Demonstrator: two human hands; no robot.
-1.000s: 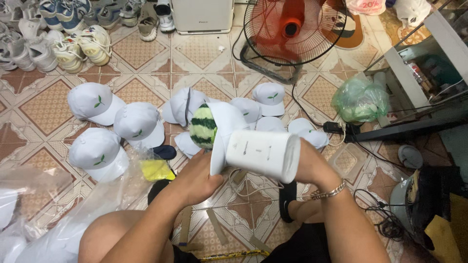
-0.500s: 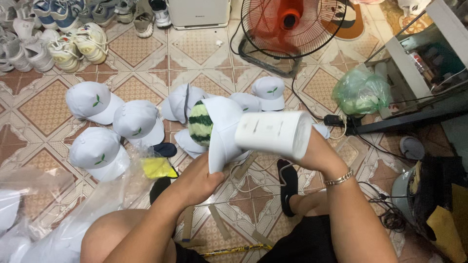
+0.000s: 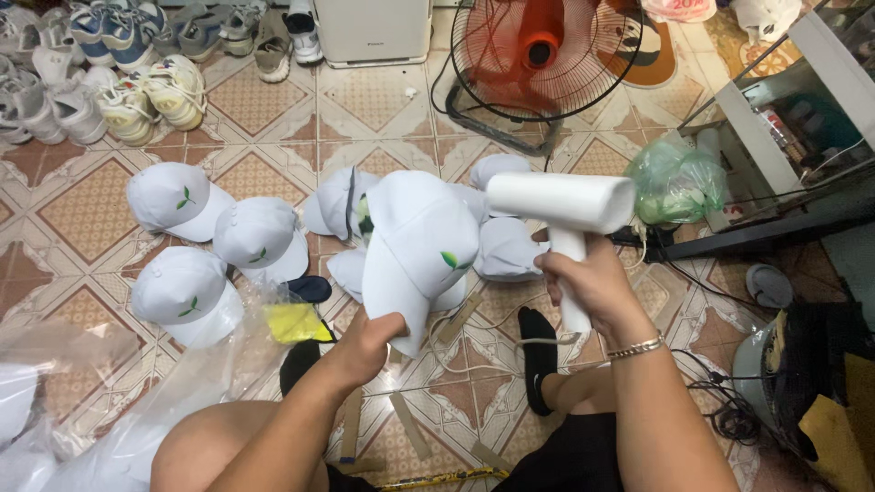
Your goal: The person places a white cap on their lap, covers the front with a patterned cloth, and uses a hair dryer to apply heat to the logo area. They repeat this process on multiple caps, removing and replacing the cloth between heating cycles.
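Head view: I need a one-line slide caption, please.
Left hand holds a white cap by its brim; right hand grips a white handheld appliance.

The left hand (image 3: 366,339) grips a white cap (image 3: 419,251) by its brim, held above the tiled floor (image 3: 273,128). The right hand (image 3: 588,282) clasps the handle of a white handheld steamer (image 3: 561,202), its head just beside the cap. More white caps (image 3: 182,292) lie near the floor's left edge.

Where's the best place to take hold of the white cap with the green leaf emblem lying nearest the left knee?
Grip the white cap with the green leaf emblem by its flat stiff brim, coming from the lower right: the brim juts towards the yellow cloth, while the rounded crown offers only soft fabric.
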